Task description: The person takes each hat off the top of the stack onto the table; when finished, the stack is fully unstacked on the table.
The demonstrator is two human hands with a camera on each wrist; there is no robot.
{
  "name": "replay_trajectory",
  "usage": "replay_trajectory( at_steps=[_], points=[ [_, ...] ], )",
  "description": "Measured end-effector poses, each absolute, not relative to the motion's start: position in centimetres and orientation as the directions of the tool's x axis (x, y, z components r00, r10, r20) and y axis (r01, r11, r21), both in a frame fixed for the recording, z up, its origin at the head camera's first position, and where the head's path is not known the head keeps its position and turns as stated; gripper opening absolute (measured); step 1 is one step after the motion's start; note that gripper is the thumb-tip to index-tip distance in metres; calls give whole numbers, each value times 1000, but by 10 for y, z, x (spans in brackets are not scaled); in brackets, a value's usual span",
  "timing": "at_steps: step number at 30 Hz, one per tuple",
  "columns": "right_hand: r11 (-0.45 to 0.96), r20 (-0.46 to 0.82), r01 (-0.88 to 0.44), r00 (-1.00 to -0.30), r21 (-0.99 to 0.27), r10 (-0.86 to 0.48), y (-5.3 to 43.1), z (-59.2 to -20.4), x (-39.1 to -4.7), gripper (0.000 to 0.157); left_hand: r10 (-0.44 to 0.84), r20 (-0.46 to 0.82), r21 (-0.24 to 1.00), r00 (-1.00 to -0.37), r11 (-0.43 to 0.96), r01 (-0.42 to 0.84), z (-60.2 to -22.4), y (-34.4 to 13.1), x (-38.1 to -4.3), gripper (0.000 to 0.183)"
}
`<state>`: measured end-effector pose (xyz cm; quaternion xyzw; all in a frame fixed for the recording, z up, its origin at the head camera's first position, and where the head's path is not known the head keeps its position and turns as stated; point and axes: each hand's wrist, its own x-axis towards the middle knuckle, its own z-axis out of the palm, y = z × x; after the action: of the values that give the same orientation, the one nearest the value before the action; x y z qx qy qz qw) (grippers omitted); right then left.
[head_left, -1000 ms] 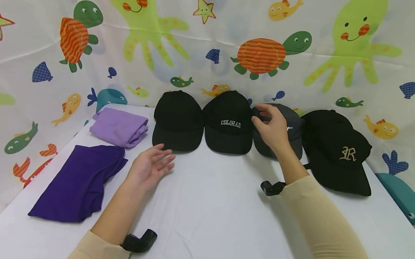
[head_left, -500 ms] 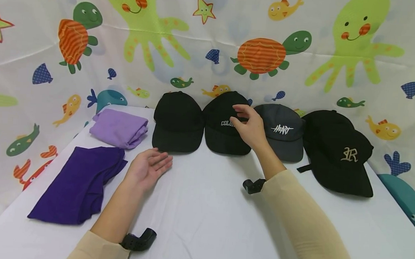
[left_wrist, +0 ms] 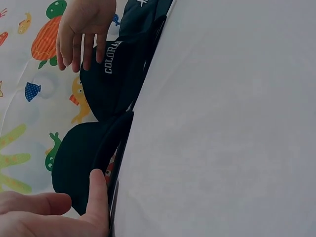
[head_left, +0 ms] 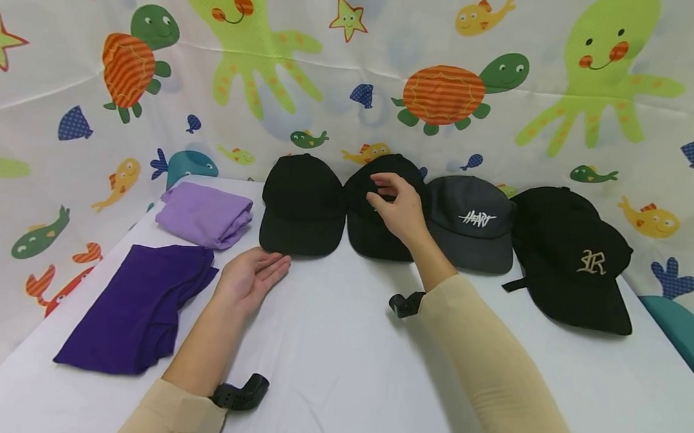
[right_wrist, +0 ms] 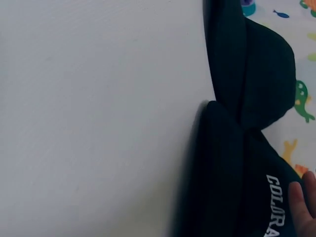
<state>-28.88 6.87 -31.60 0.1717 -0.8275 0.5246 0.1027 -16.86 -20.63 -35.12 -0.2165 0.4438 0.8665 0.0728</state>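
Four caps would be a count, so I see several caps in a row along the back of the table. My right hand point(head_left: 402, 209) hovers in front of the black Colorado cap point(head_left: 364, 227), its fingers loosely bent with nothing between them; the lettering shows in the right wrist view. My left hand point(head_left: 250, 277) lies palm up near the brim of the plain black cap point(head_left: 303, 208), fingers relaxed and holding nothing. Right of these sit a dark grey cap point(head_left: 468, 247) marked "HEART" and a black cap point(head_left: 576, 291) with a gold letter R.
A folded lilac cloth point(head_left: 204, 213) lies at the back left, with a dark purple cloth point(head_left: 127, 313) in front of it. Behind the white table point(head_left: 328, 371) hangs a curtain point(head_left: 298, 8) printed with sea animals.
My right hand has moved left from the grey "HEART" cap to in front of the Colorado cap. My left hand stays almost in place, its fingers drawn closer together.
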Motion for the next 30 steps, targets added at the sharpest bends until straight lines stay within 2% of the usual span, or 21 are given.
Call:
replay_trajectory(
  at_steps=[4,7,16,23,30],
  points=[
    [376,334,-383,-923,-844,-189,58,-318,-295,38,-90,-411,778,-907,-553,-298,-356,-210,-172,53],
    [377,322,-373,-927,-848,-192,51,-318,-300,36,-109,-411,806,-905,-508,-304,-357,-209,-175,63],
    [380,251,-307,-949,-873,-191,33,-319,-314,36,-179,-440,816,-880,-488,-309,-356,-204,-180,66],
    [353,206,-264,-959,-898,-194,20,-324,-324,36,-212,-459,810,-863,-498,-309,-356,-202,-182,55],
    [382,144,-209,-971,-900,-192,6,-325,-337,37,-221,-470,804,-854,-506,-312,-357,-201,-184,56]
  ],
)
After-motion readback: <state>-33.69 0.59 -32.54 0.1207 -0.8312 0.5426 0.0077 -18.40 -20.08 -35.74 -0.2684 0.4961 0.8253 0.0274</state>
